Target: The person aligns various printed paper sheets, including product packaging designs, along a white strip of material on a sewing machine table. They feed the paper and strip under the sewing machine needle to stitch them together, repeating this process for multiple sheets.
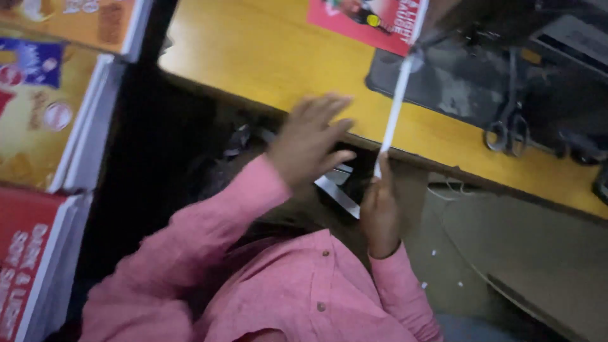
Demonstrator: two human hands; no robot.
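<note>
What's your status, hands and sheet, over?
Left hand open, fingers spread, touching nothing, blurred. Right hand shut on white sheet, seen edge-on, standing up over yellow table. Scissors lie apart on dark mat.

One view only, worn on the head, tilted hard so the scene sits skewed. It looks steeply down past the pink shirt [285, 291] onto both hands [310, 139], which are close to the lens. Beyond them the yellow bench [266, 57] runs slantwise across the top of the picture. Stacked printed boards [38, 114] fill the left edge, grey floor [506, 253] the lower right. Picture is blurred.
</note>
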